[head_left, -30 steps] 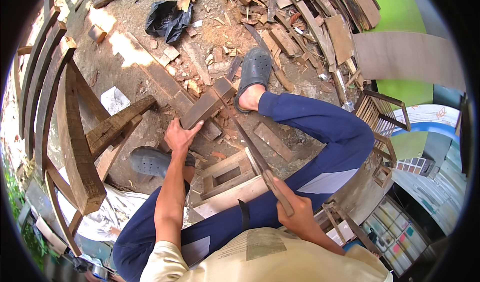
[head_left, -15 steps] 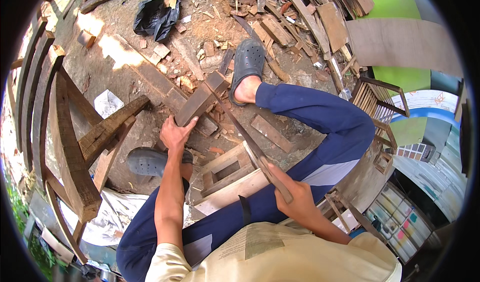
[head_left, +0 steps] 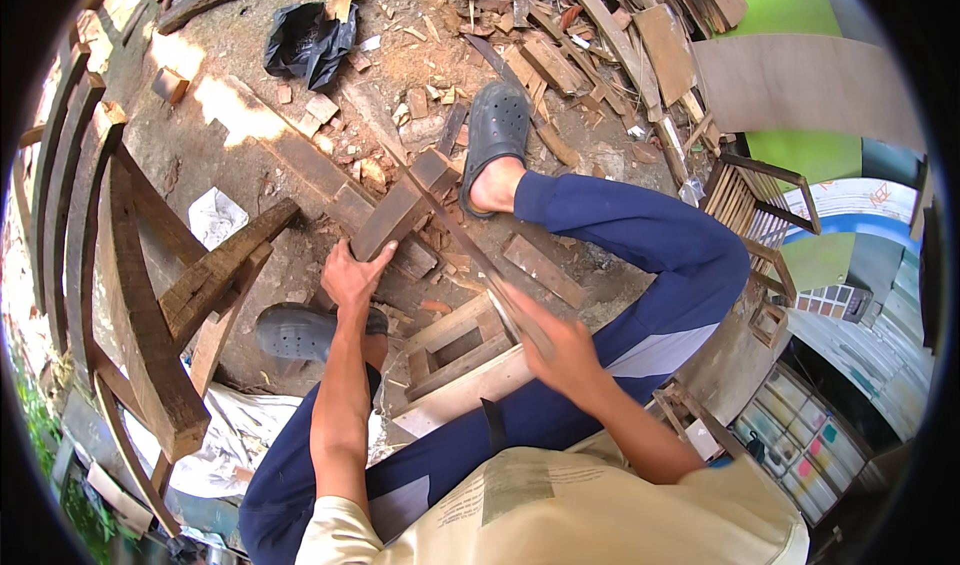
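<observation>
My left hand [head_left: 352, 273] grips the near end of a short brown wooden block [head_left: 392, 217], with the thumb along its side. This block lies over a longer plank [head_left: 300, 165] on the ground. In my right hand [head_left: 562, 353] is the handle end of a handsaw [head_left: 462, 240]. Its long narrow blade runs forward and left across the block near the far end, touching the wood. Depth of any cut is too small to tell. My fingers partly hide the saw's handle.
A pale wooden frame [head_left: 455, 350] stands by my leg, with a loose offcut [head_left: 545, 268] beyond it. Curved timbers [head_left: 135, 295] rise at the left. Scrap wood [head_left: 560, 60] covers the far ground, near a black plastic bag [head_left: 312, 45]. My dark clogs [head_left: 498, 125] flank the block.
My right hand has pushed the saw forward and left, so more of the blade extends past the block. My left hand keeps its grip and the block stays nearly still.
</observation>
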Motion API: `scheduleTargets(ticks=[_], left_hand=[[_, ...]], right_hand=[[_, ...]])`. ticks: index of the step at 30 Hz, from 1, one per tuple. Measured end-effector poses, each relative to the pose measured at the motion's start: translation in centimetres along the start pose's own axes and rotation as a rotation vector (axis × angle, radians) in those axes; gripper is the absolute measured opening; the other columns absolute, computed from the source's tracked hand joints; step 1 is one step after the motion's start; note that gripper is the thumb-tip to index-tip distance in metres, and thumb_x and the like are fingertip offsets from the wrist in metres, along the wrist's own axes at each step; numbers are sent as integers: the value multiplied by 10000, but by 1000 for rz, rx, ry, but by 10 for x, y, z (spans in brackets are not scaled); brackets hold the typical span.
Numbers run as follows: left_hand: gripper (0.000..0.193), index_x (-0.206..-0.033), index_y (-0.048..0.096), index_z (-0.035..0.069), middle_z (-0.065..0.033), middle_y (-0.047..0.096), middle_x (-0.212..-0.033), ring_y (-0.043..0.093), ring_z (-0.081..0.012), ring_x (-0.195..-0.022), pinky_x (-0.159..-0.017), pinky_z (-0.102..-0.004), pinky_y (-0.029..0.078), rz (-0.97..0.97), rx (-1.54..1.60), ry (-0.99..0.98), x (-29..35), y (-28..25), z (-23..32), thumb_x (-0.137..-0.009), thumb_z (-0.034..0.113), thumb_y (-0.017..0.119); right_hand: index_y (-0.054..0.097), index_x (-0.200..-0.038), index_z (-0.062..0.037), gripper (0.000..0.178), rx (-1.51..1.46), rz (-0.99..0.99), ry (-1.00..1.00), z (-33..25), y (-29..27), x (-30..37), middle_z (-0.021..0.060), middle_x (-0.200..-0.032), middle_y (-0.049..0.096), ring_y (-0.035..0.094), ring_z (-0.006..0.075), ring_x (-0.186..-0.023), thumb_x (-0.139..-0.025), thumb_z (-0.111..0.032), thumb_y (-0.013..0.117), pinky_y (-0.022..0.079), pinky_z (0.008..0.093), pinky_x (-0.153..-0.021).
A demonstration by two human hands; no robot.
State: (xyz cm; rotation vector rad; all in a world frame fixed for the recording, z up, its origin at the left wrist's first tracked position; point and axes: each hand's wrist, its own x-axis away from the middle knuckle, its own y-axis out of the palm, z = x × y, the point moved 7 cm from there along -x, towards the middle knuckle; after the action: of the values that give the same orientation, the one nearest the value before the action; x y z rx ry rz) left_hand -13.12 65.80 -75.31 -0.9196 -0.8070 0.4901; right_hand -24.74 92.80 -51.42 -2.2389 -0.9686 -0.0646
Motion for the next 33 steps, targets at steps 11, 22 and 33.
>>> scheduleTargets(ticks=[11,22,33], left_hand=[[938,-1120,701,-44,-216,727,-1058,711,-392,-1012,-883,-499,569,62,7,29,7,-7,1,-666,769,814],[949,-1113,705,-41,-219,728,-1102,698,-380,-1062,-915,-497,560,11,18,1,7,-1,1,-656,784,809],[902,-1021,697,-34,-210,735,-1021,714,-399,-987,-870,-501,573,70,-1,32,6,-6,3,-668,790,799]], right_hand=[[500,-1548,-118,791,11,-85,153,-6,-13,42,216,-1280,707,711,414,-1093,-805,116,641,603,443,-915],[469,-1576,-170,805,84,-81,145,-13,-3,27,260,-1188,717,731,439,-896,-820,36,654,608,486,-770],[508,-1538,-89,740,75,-203,295,-9,35,-53,238,-1300,693,714,435,-1063,-828,92,608,586,433,-898]])
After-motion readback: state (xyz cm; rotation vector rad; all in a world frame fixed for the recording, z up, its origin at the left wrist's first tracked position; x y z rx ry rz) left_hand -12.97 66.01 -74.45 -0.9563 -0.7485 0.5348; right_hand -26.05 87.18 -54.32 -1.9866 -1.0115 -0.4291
